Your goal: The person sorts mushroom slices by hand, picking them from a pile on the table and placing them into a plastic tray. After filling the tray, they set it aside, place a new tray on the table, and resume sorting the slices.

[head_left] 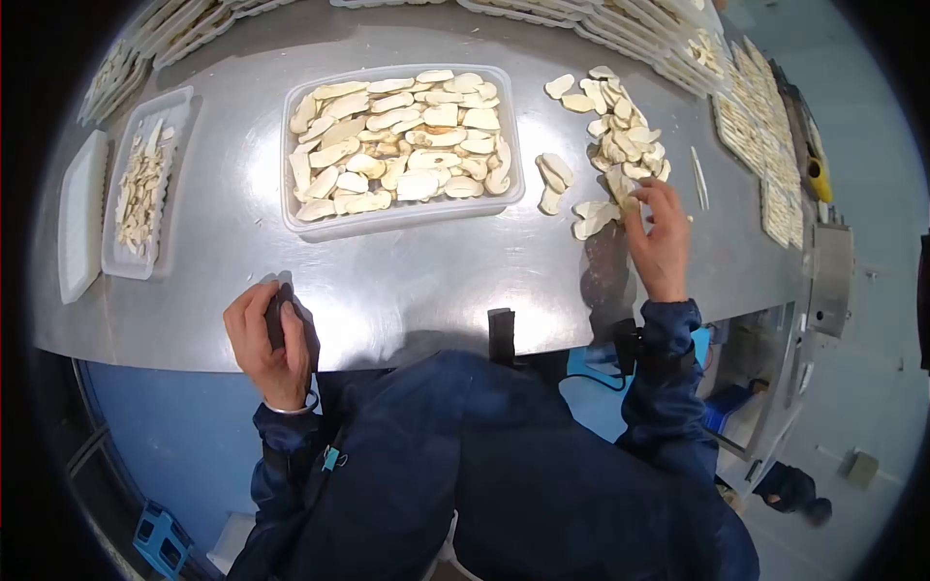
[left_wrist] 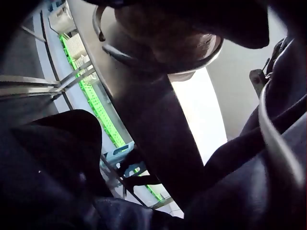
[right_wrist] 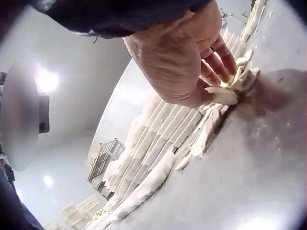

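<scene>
My right hand (head_left: 661,242) pinches a pale mushroom slice (head_left: 620,186) between thumb and fingers, at the near end of a loose pile of slices (head_left: 630,145). From the right wrist, the hand (right_wrist: 180,62) shows its thumb against a slice (right_wrist: 224,96) low over the steel. My left hand (head_left: 260,339) rests at the table's front edge, fingers loosely bent, with a dark shadowed gap beside the thumb. Mushroom slices laid in overlapping rows fill a clear plastic tray (head_left: 289,215) between the hands. The left wrist view hides the left fingers.
Two slices (head_left: 554,174) lie between tray and pile. A tray with small pieces (head_left: 145,194) and a white lid-like tray (head_left: 82,218) stand left. Stacked filled trays (head_left: 649,48) line the back, and more slice-covered trays (head_left: 765,136) the right. Thin strips (head_left: 699,179) lie right of the pile.
</scene>
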A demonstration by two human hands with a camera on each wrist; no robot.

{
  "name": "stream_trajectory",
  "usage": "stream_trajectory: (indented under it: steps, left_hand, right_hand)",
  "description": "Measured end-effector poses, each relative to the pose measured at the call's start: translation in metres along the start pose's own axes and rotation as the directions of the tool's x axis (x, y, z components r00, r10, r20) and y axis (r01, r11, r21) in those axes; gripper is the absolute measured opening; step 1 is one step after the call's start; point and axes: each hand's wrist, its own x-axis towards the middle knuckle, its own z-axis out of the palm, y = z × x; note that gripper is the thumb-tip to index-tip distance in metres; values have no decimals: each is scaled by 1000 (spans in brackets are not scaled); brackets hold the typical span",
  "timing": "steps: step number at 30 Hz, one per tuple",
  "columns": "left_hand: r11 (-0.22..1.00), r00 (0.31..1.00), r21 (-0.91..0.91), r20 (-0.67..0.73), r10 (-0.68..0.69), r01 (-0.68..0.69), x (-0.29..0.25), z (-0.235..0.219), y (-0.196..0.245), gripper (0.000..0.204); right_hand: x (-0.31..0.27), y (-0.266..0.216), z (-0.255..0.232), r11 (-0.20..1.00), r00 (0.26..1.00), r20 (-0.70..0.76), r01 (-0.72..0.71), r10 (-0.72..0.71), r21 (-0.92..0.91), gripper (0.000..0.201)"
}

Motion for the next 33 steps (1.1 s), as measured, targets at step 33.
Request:
stream_trajectory:
  steps: [33]
  left_hand:
    - [998,999,59,47,11,-13,0,-1,0,22]
  right_hand:
    - [95,36,9,995,990,119,84,-77,-52,35]
